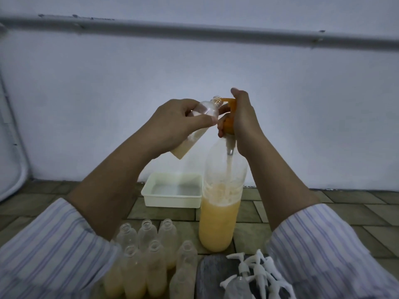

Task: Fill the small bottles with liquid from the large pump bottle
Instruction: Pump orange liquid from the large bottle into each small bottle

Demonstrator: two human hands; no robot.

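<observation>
Small bottle (195,128), clear and partly filled with pale yellow liquid, is held tilted in the air by the left hand (172,126), whose fingers are closed around its body; its open neck meets the orange spout. The right hand (241,117) is wrapped around the orange pump head (230,117) of the large pump bottle (222,199), thumb up. This big bottle stands upright on a floor of brownish tiles (291,212) and is about half full of yellow-orange liquid. Behind it, close to the pale wall (194,65), sits a white tray (172,190) with some liquid inside. Near the front edge of the tiles stands a group of small bottles (151,255), the nearest ones filled, the farther ones clear. To the right of them, white pump caps (259,272) lie in a heap on a dark grey mat (211,275). A grey pipe (194,31) runs along the wall. Both sleeves (54,244) are striped.
</observation>
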